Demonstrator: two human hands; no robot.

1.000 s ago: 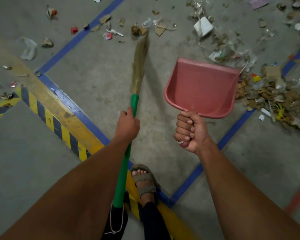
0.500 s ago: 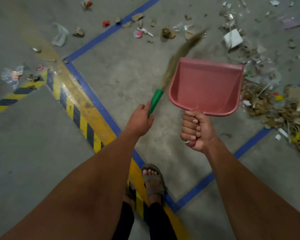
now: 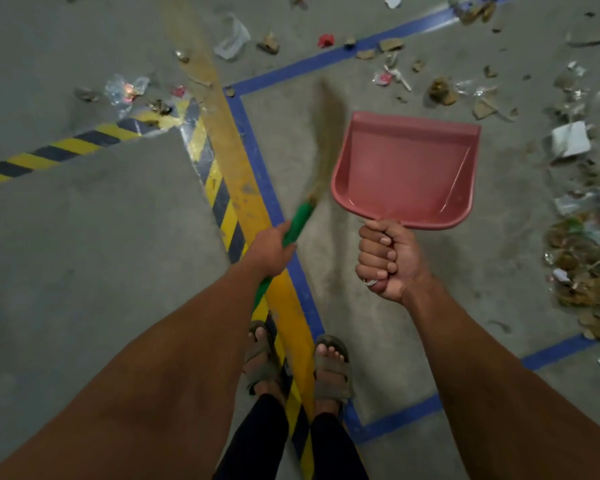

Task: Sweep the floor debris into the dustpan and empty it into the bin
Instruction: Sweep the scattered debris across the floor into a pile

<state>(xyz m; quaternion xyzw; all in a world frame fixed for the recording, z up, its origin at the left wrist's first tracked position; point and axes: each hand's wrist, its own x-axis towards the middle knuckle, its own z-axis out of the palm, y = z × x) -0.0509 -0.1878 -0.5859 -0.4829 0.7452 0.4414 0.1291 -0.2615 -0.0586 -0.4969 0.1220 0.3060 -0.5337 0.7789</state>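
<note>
My left hand point(image 3: 271, 251) grips the green handle of a broom point(image 3: 300, 221); its straw head, blurred by motion, points up and away, just left of the dustpan. My right hand point(image 3: 386, 259) holds the handle of a pink dustpan point(image 3: 407, 169), which hangs in the air with nothing in it. A heap of cardboard scraps and wrappers point(image 3: 584, 265) lies on the floor at the right edge. More loose debris point(image 3: 440, 90) is scattered beyond the dustpan. No bin is in view.
Blue tape lines point(image 3: 257, 147) and a yellow stripe point(image 3: 236, 174) cross the concrete floor. Black-and-yellow hazard tape point(image 3: 66, 147) edges a slab at the left, with plastic wrappers point(image 3: 127, 90) near its corner. My sandalled feet point(image 3: 329, 365) straddle the yellow stripe.
The view has turned left, so the debris heap slid to the right edge. The broom head swung from behind the dustpan to its left side. Both hands keep their hold.
</note>
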